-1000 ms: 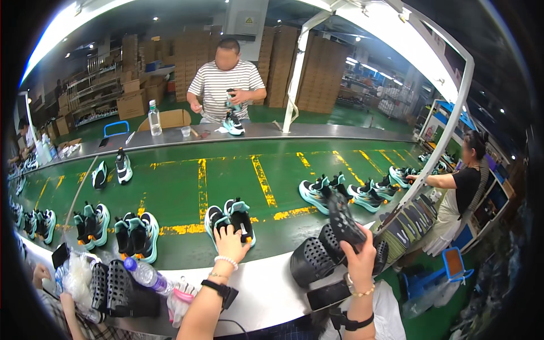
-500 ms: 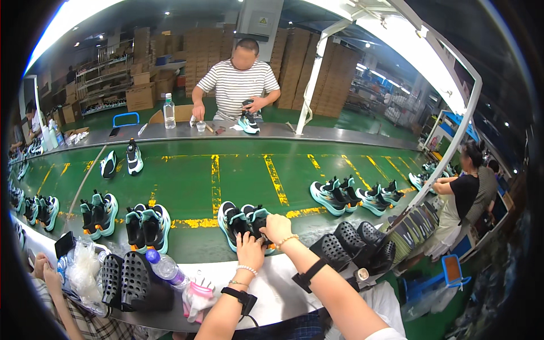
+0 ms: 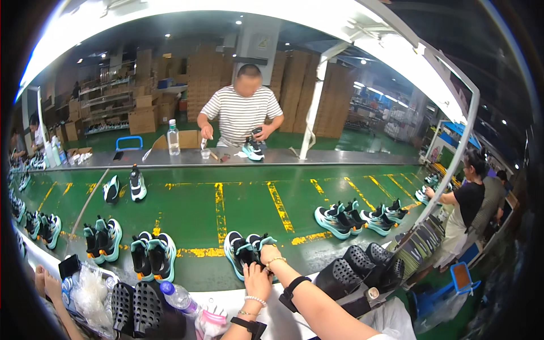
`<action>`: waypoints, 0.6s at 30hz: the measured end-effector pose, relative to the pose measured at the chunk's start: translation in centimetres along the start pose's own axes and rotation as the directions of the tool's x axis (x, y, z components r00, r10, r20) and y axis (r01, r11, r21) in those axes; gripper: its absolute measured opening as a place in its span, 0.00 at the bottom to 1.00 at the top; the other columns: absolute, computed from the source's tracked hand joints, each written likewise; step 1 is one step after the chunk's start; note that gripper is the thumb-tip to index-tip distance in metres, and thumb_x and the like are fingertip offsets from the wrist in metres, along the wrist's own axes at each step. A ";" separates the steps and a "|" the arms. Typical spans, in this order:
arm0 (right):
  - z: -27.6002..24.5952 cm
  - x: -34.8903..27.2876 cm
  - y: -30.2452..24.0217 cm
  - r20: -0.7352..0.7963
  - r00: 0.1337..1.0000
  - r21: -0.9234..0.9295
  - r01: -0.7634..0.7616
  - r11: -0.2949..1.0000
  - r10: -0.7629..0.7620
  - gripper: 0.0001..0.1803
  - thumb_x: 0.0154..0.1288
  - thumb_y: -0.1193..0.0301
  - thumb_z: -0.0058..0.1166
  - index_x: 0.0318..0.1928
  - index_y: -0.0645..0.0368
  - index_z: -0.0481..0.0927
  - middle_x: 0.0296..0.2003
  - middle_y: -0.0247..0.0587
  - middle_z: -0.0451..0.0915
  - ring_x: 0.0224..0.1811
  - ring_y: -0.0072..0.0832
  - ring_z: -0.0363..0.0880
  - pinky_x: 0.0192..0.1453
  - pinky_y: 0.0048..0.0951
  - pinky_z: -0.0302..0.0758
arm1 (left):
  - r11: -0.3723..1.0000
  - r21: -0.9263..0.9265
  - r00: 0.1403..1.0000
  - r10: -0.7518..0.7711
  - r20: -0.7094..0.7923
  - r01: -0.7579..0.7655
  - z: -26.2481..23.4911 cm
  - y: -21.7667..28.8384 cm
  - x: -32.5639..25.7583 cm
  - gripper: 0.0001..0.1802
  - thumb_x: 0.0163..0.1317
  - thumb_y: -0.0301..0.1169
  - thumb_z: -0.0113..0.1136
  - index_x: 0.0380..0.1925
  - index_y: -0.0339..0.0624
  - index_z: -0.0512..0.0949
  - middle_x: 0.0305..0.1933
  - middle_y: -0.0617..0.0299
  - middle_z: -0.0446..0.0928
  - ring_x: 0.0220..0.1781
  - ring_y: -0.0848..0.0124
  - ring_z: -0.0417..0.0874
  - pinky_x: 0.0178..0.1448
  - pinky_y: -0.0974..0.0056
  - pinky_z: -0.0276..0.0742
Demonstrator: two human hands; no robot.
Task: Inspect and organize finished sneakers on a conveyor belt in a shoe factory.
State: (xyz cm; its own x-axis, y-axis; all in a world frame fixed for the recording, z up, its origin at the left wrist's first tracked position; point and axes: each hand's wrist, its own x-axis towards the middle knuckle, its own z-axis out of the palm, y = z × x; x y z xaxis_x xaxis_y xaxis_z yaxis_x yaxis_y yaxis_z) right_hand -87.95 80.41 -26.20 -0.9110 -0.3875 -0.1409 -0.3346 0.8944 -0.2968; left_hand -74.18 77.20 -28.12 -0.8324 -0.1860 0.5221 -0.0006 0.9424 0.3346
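Note:
A pair of black and teal sneakers [image 3: 242, 253] stands on the green conveyor belt [image 3: 249, 201] just beyond the white near edge. My left hand [image 3: 258, 279] reaches up from below and grips the heel end of the pair. My right hand [image 3: 267, 253], with a bracelet and a black wristband behind it, curls over the top of the right-hand sneaker. What my right fingers hold inside the shoe is hidden.
Black perforated shoe forms lie at right [image 3: 354, 271] and lower left [image 3: 136, 306], beside a water bottle [image 3: 178, 297] and plastic bags [image 3: 90, 289]. More sneaker pairs [image 3: 153, 255] [image 3: 340, 218] ride the belt. A person in a striped shirt [image 3: 241, 113] works opposite; another stands at right [image 3: 466, 204].
A second ago my right hand held a flat black piece up at the right. It has since come down left onto the right sneaker. My left hand stayed at the pair.

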 end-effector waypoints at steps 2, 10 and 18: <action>0.1 1.5 2.3 -0.030 0.998 0.034 0.058 0.998 -0.057 0.16 0.57 0.72 0.54 0.46 0.62 0.81 0.46 0.56 0.81 0.51 0.48 0.80 0.55 0.42 0.77 | 0.999 -0.036 1.000 -0.015 0.010 0.015 0.2 1.2 0.5 0.16 0.53 0.41 0.63 0.36 0.43 0.83 0.44 0.56 0.76 0.61 0.58 0.68 0.73 0.47 0.50; -1.2 -9.1 2.2 -0.626 0.711 0.291 0.594 0.750 -0.320 0.20 0.67 0.71 0.48 0.58 0.59 0.69 0.36 0.51 0.80 0.41 0.50 0.79 0.48 0.45 0.76 | 0.995 0.075 0.990 -0.051 -0.133 0.061 0.8 -1.7 2.5 0.13 0.54 0.34 0.60 0.40 0.46 0.82 0.55 0.54 0.73 0.65 0.58 0.66 0.73 0.47 0.51; 7.4 -18.2 11.4 -0.464 0.882 0.655 0.277 0.703 0.085 0.11 0.68 0.70 0.48 0.48 0.57 0.78 0.21 0.48 0.76 0.22 0.37 0.77 0.30 0.33 0.72 | 0.707 -0.638 0.943 -0.318 0.097 0.304 -1.2 4.8 2.3 0.21 0.71 0.35 0.47 0.23 0.31 0.78 0.37 0.49 0.79 0.42 0.58 0.79 0.48 0.59 0.72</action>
State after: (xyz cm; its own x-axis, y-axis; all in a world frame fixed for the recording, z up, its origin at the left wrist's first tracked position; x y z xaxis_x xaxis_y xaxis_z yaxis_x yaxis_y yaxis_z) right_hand -73.35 95.99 -33.98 -0.9435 -0.1621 0.2891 -0.3299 0.3746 -0.8665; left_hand -75.46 80.94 -24.40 -0.8386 -0.4481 0.3096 0.0998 0.4324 0.8962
